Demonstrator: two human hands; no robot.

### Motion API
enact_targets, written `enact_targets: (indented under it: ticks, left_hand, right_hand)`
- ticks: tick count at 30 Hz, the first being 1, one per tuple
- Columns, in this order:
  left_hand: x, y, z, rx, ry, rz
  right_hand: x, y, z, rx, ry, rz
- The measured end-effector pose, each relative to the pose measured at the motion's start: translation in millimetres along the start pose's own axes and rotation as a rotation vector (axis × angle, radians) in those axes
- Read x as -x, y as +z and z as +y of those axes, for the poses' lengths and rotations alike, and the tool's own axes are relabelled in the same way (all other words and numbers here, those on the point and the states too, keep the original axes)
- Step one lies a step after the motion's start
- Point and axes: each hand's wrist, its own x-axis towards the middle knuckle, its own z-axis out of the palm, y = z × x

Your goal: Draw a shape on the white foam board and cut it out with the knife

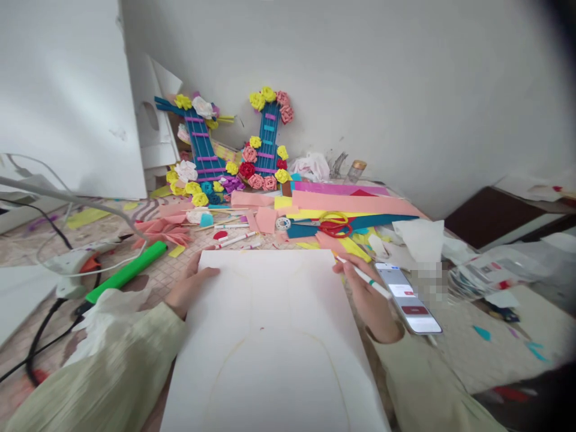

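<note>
A large white sheet of board [279, 366] lies before me, with faint yellow curved lines drawn on it and a small dark red mark near its middle. My left hand [191, 288] grips its upper left edge, thumb on top and fingers hidden beyond the edge. At the upper right corner, my right hand [366, 297] holds a white marker pen [363, 274] with a green band, slanting across the fingers. Fingertips of that hand also touch the board's edge. A phone [409, 300] with a lit screen lies just right of my right hand.
Two blue guitar-like shapes with paper flowers, a left one [202, 144] and a right one [269, 141], lean against the wall. Red-handled scissors [335, 225] lie on coloured paper strips [351, 204]. Left are a glue gun [81, 267], a green stick [126, 273] and cables.
</note>
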Motion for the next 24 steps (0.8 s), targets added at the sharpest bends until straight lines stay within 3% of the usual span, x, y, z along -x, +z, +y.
enact_targets:
  ticks: [4, 8, 11, 14, 16, 20, 24]
  left_hand:
    - [-12, -7, -9, -0.197, 0.217, 0.014]
    - [-15, -9, -10, -0.357, 0.337, 0.106]
    - [8, -9, 3, -0.506, 0.422, 0.154]
    - [52, -18, 22, -0.640, 0.463, 0.074]
    - [81, -34, 31, -0.864, 0.476, -0.014]
    - [104, -87, 28, -1.241, 0.505, 0.174]
    - [93, -125, 15, -1.165, 0.401, 0.232]
  right_hand:
    - [12, 8, 0, -0.040, 0.077, -0.047]
    - [14, 20, 7, -0.133, 0.135, -0.105]
    - [17, 28, 14, -0.172, 0.141, -0.131]
    - [21, 32, 20, -0.198, 0.142, -0.163]
    - [23, 34, 21, -0.215, 0.132, -0.192]
    - [23, 37, 18, -0.260, 0.103, -0.245]
    - [24, 39, 15, -0.287, 0.084, -0.241]
